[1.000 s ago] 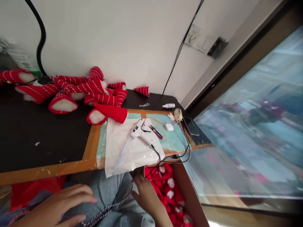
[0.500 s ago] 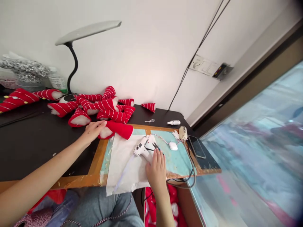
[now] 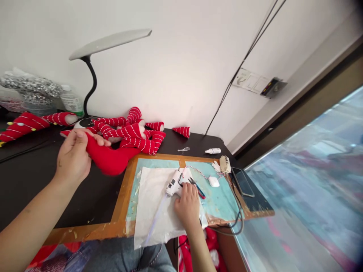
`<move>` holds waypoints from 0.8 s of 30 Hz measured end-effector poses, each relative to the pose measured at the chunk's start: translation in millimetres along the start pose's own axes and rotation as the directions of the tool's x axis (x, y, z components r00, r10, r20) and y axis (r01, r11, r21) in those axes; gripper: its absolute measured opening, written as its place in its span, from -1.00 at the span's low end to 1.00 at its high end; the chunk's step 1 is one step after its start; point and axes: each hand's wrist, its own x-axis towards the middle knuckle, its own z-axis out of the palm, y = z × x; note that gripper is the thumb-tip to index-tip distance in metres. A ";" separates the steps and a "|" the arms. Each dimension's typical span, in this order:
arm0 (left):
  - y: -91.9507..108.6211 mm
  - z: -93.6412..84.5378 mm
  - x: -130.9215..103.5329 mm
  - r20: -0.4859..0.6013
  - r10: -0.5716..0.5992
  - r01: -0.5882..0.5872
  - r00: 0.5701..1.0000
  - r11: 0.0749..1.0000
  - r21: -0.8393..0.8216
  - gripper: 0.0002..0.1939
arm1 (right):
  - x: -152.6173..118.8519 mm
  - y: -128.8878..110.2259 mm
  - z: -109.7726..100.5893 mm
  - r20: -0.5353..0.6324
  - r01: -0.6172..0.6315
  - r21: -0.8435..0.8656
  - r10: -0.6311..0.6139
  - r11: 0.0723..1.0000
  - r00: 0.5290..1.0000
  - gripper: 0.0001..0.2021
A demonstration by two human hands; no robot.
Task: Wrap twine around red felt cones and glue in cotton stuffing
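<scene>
My left hand (image 3: 75,153) grips a plain red stuffed cloth piece (image 3: 109,156) by one end, above the black table. My right hand (image 3: 188,202) is closed around the handle of a white glue gun (image 3: 173,184), which lies on a white sheet (image 3: 153,200). Beside those fingers are scissors (image 3: 197,187) with red and blue handles. Red cones with white stripes (image 3: 127,132) are heaped behind the plain red piece, and a lone striped cone (image 3: 182,131) lies right of them.
A desk lamp (image 3: 110,43) arches over the back left. Tinsel (image 3: 36,88) and a bottle (image 3: 70,102) stand there. On the right are a white tube (image 3: 213,151), a phone (image 3: 243,182) and cables (image 3: 241,211). A small white object (image 3: 213,181) lies on the blue mat (image 3: 210,204).
My left hand has taken hold of the plain red piece and moved it left, off its spot near the mat. My right hand has shifted slightly along the glue gun, uncovering more of the scissors.
</scene>
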 end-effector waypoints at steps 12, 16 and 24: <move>-52.3 -10.7 -79.2 0.530 -0.486 0.383 0.695 0.874 0.299 -0.52 | 7.6 0.3 6.8 -0.074 0.085 -0.020 -0.086 0.996 0.994 -0.58; -48.1 -14.3 -66.4 0.458 -0.527 0.473 0.716 0.849 0.237 -0.46 | 10.5 5.9 0.3 -0.126 0.100 0.080 -0.089 0.992 0.988 -0.65; -20.7 14.0 -78.0 0.486 -0.548 0.686 0.681 0.709 -0.162 -0.57 | 21.8 -25.3 -66.4 -0.143 0.075 0.639 0.023 0.766 0.989 -0.69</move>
